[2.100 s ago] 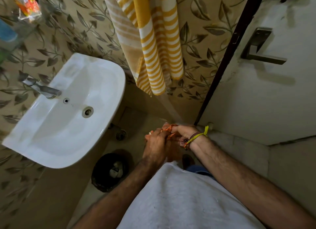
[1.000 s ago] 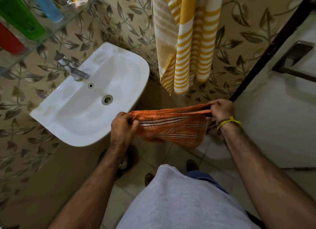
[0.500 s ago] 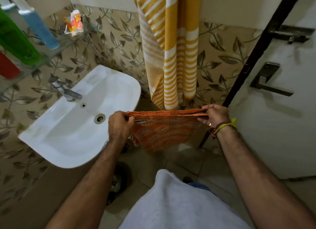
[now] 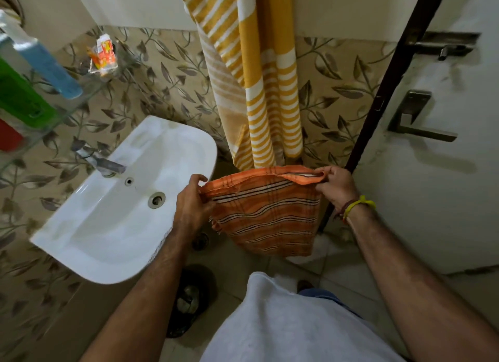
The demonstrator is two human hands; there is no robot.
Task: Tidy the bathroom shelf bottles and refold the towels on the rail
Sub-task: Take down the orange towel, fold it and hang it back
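Note:
A folded orange towel with dark stripes [image 4: 266, 213] hangs between both hands, its top edge held level. My left hand [image 4: 190, 203] grips its left top corner and my right hand [image 4: 336, 184] pinches its right top corner. Just behind it a yellow and white striped towel [image 4: 256, 78] hangs down the wall; the rail it hangs from is out of view. At the upper left a glass shelf [image 4: 89, 89] carries a blue bottle [image 4: 46, 62], a green bottle [image 4: 19, 94], a red bottle [image 4: 8, 137] and a small orange packet [image 4: 104, 55].
A white washbasin [image 4: 116, 216] with a metal tap [image 4: 101, 162] juts out at the left, close to my left hand. A white door with a lever handle [image 4: 417, 124] stands at the right. A dark bin [image 4: 189, 299] sits on the floor under the basin.
The hands went from bunched together low down to spread apart with the orange towel stretched between them. The towel has risen towards the yellow towel and the view has tilted up.

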